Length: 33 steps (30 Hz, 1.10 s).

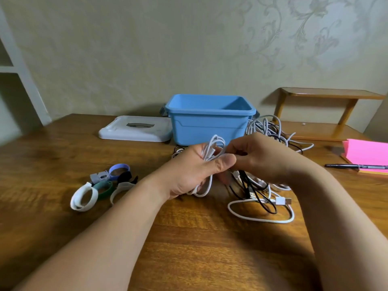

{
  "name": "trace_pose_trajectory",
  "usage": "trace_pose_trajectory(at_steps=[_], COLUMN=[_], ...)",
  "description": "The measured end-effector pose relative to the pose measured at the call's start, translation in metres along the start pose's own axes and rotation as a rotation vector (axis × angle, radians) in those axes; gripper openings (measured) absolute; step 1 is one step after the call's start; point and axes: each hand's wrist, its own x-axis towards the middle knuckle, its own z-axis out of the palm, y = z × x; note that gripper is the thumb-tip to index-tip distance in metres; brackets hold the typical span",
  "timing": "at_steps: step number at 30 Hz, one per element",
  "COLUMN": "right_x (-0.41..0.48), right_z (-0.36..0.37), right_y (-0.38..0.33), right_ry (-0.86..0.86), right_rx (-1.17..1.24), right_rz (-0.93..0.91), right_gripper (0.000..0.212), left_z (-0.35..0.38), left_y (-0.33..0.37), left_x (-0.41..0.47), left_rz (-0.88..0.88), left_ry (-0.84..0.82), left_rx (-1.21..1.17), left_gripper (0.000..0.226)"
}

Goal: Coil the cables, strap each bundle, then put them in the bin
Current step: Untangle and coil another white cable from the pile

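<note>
Holding: my left hand [195,171] grips a looped white cable [212,152] above the table [189,238].
Pinching: my right hand [258,156], fingers curled, pinches that cable by my left thumb.
Pile: loose cables [262,202] lie under my hands.
Bin [207,127]: blue, open, behind my hands.
Lid [134,131]: flat, left of it.
Straps [100,185]: rolled, on my left.

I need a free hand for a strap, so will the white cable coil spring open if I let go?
Probably: the white cable coil is unstrapped, held looped by the left hand. It looks thin and floppy like the loose cables nearby, so likely light.
</note>
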Motion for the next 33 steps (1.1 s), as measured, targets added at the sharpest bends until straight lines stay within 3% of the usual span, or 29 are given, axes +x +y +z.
trace_pose_trajectory(at_steps=[4,7,12,16,19,20,24,28,30,33], right_x=[0.002,0.000,-0.001,-0.003,-0.009,-0.010,0.000,0.006,0.006,0.005], right_z=[0.004,0.000,0.000,-0.006,-0.009,-0.009,0.002,0.011,0.010,0.008], right_y=[0.001,0.002,0.001,0.006,0.001,-0.001,0.000,0.000,0.000,0.006], right_ry=[0.085,0.066,-0.019,0.023,-0.031,-0.028,0.061,0.167,0.190,0.189], right_rx=[0.058,0.052,-0.044,-0.031,0.123,0.162,0.071,0.131,0.179,-0.036], right_rz=[0.022,0.052,0.140,0.120,0.120,0.131,0.117,0.026,-0.002,0.044], right_gripper=[0.010,0.009,0.019,0.019,0.059,0.063,0.024,0.007,0.003,0.011], left_z=[-0.012,-0.019,-0.026,-0.030,-0.032,-0.031,-0.023,-0.015,-0.016,-0.027], left_y=[-0.001,-0.006,0.001,0.000,-0.002,-0.002,-0.006,-0.004,-0.002,0.001], left_x=[-0.004,-0.002,0.001,0.004,0.005,0.006,0.006,0.005,0.004,0.002], left_rz=[-0.088,-0.064,-0.037,0.005,0.029,0.043,0.068,0.058,0.062,0.116], left_ry=[-0.018,0.102,0.255,0.336,0.417,0.427,0.352,0.247,0.229,0.249], left_rx=[0.077,0.120,-0.420,-0.556,-0.570,-0.551,-0.417,-0.377,-0.430,-0.560], left_gripper=[0.021,0.039,0.019,0.020,0.025,0.025,0.032,0.041,0.040,0.036])
